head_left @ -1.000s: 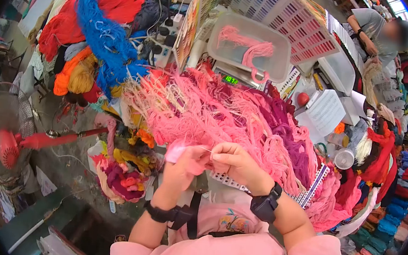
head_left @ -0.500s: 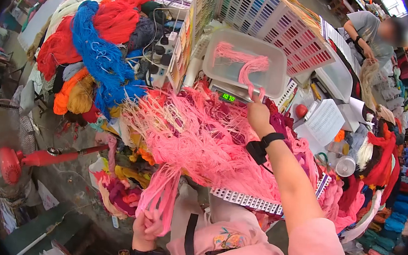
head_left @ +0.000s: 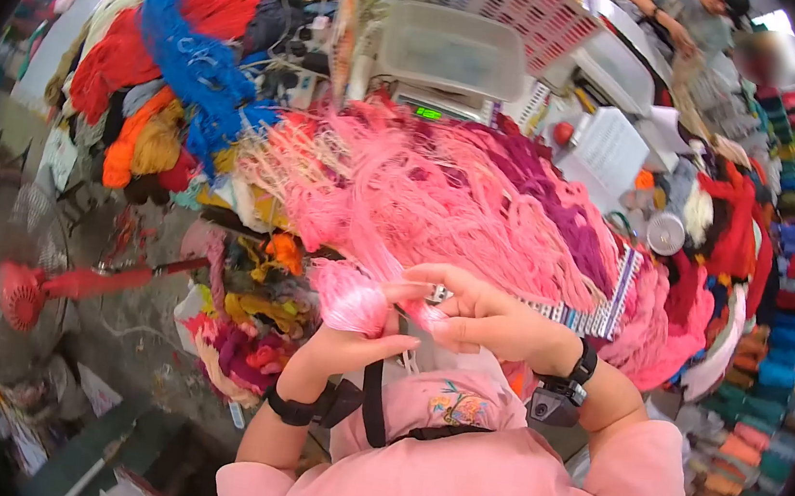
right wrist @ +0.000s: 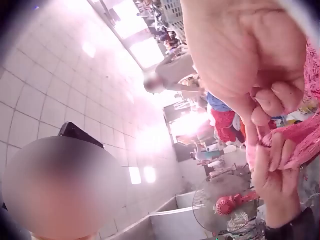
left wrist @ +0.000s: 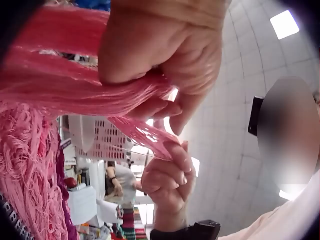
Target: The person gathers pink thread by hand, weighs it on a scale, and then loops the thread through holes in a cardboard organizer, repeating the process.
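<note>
In front of the chest, my left hand (head_left: pixel 338 350) grips a bundle of pink yarn (head_left: pixel 353 303), its loose end fanning out above the fingers. In the left wrist view that bundle runs through the curled fingers as a thick hank. Close beside it, my right hand (head_left: pixel 500 329) pinches some pink strands (left wrist: pixel 145 136) between thumb and fingers, drawn out from the left hand's bundle. Both hands nearly meet in the right wrist view, where the left fingers (right wrist: pixel 281 150) curl round the yarn. Beyond them lies a wide heap of pink yarn (head_left: pixel 480 199).
A translucent plastic tub (head_left: pixel 453 46) sits on a scale with a green display (head_left: pixel 428 113). Blue yarn (head_left: pixel 184 71) and red yarn (head_left: pixel 111 73) pile up at left. A red fan (head_left: pixel 22 294) stands lower left. Another person (head_left: pixel 677 30) is at the far right.
My right hand has come back from the tub's rim to my left hand, which has risen with pink yarn. The pink skein that lay in the tub is gone from it.
</note>
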Action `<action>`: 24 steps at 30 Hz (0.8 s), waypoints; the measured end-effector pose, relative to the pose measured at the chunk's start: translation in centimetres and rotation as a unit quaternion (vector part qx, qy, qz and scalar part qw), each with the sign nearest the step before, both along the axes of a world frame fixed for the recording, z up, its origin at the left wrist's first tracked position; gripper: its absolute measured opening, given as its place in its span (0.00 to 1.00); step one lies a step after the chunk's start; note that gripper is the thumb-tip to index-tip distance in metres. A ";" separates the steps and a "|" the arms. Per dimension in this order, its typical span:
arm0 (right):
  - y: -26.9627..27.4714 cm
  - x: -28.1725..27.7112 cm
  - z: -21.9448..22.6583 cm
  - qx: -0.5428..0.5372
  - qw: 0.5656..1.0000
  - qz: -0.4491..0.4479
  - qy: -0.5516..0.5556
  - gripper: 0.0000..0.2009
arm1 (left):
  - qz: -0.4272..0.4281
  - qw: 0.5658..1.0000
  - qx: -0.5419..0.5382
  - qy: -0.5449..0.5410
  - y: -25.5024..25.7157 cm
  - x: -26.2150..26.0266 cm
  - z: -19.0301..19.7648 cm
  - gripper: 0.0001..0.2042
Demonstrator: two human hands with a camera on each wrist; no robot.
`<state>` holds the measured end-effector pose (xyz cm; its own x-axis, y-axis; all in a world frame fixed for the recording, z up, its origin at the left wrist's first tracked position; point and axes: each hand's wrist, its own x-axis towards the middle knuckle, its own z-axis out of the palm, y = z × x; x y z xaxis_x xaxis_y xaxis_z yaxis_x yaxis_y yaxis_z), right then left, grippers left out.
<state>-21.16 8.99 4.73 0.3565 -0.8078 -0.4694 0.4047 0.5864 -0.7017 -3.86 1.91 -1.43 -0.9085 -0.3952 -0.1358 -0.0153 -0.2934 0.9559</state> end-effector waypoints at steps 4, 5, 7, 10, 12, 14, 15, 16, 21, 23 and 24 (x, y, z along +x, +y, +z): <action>5.4 -0.3 0.1 0.008 0.997 -0.074 0.015 0.23 | -0.097 0.994 -0.013 -0.039 1.4 -2.3 1.4 0.06; 6.9 -0.4 0.4 0.007 0.992 -0.092 0.087 0.23 | -0.113 0.993 -0.015 -0.040 2.0 -2.5 1.4 0.06; 9.7 -0.6 -0.4 -0.049 0.972 -0.151 0.172 0.15 | -0.163 0.984 -0.032 -0.056 3.3 -3.8 1.8 0.07; 13.4 -1.9 -0.2 -0.091 0.939 -0.174 0.282 0.04 | -0.168 0.974 0.052 -0.139 4.8 -5.7 3.0 0.09; 16.8 -5.1 -0.2 -0.065 0.937 -0.317 0.133 0.06 | -0.114 0.981 0.133 -0.086 4.0 -5.8 2.6 0.12; 21.5 -9.5 -1.5 -0.107 0.860 -0.497 -0.033 0.07 | 0.142 0.972 -0.163 -0.094 5.3 -6.2 2.5 0.12; 24.4 -12.3 -2.6 -0.140 0.790 -0.586 -0.118 0.06 | 0.195 0.932 0.306 0.002 0.1 -3.4 -1.9 0.13; 27.5 -15.4 -2.8 -0.184 0.746 -0.600 -0.224 0.05 | 0.123 0.850 0.493 0.138 -3.5 -2.1 -3.8 0.12; 48.5 -36.5 -2.7 -0.374 0.652 -0.654 0.087 0.05 | 0.322 0.852 0.379 0.162 -10.7 1.2 -4.8 0.17; 54.9 -41.5 -1.6 -0.396 0.515 -0.729 0.214 0.05 | 0.205 0.908 0.353 0.091 -7.6 -4.7 -4.7 0.15; 54.7 -42.6 -2.0 -0.390 0.520 -0.731 0.208 0.05 | 0.199 0.933 0.299 0.037 -3.5 -9.5 -4.7 0.14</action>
